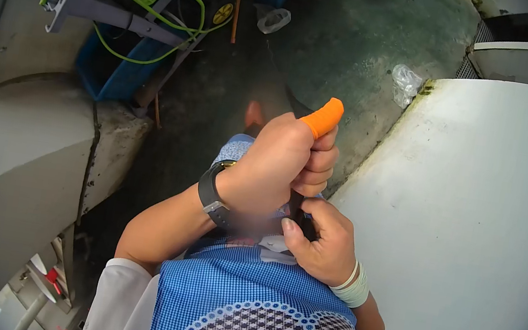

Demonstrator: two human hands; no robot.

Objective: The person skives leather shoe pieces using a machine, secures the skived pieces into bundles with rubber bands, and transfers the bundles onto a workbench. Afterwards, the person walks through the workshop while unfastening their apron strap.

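Observation:
My left hand (pixel 279 157), with a black watch (pixel 213 191) on its wrist, is closed in a fist in front of my body. An orange finger cover (pixel 326 117) is on its raised thumb. What the fist holds, if anything, is hidden. Just below it my right hand (pixel 327 243) curls its thumb and forefinger around a dark, narrow thing (pixel 298 212) under the left fist. I cannot make out its kind. Pale bands (pixel 355 286) circle the right wrist. A blue checked apron (pixel 212 280) covers my front.
A white, smooth surface (pixel 472 230) stands at my right. To the left is a pale curved ledge (pixel 29 137). A grey machine with a green hose (pixel 197 15) and a blue crate (pixel 121 68) are upper left. Plastic bags (pixel 406 84) lie on the wet green floor (pixel 359 29).

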